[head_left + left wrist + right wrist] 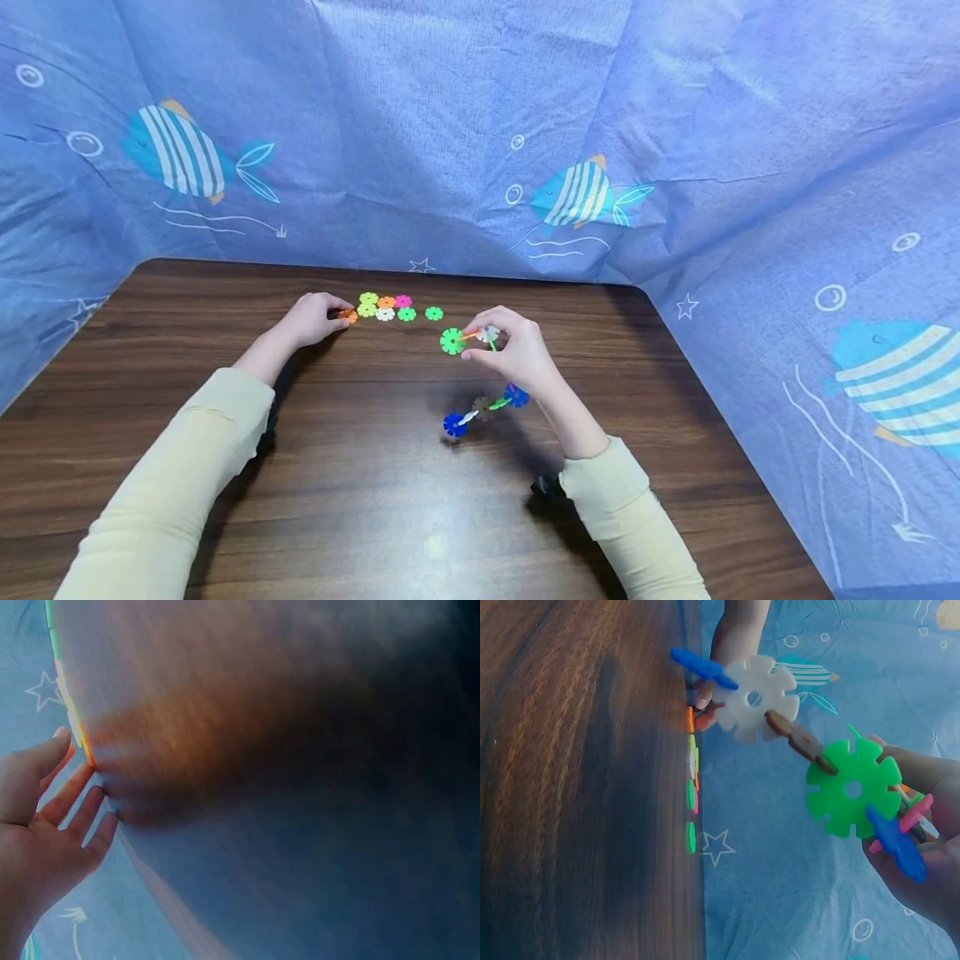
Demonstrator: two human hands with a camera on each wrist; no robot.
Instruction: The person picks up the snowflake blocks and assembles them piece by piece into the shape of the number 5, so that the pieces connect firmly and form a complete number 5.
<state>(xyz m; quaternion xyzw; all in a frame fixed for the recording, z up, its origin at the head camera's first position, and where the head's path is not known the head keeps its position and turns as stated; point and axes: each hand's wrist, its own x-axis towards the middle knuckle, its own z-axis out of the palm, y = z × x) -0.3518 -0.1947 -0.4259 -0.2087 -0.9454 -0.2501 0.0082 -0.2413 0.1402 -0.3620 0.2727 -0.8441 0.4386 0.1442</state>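
Note:
My left hand (315,317) is at the far left end of a group of flat, notched plastic discs, its fingertips touching an orange disc (349,316) on the table. In the left wrist view the fingers (82,814) are extended and spread. My right hand (512,343) pinches a chain of interlocked notched discs between thumb and fingers, above the table. A green disc (452,341) and an orange one stick out by the fingertips. The chain hangs down through a blue disc (517,395) to another blue disc (454,425) at its end. Part is hidden behind the hand.
Beside the left hand lie loose discs: yellow-green (368,297), orange (386,302), pink (403,301), white (385,314) and green (407,314). Another green disc (434,313) lies apart to the right. A blue fish-print cloth (450,167) hangs behind the brown wooden table (360,500).

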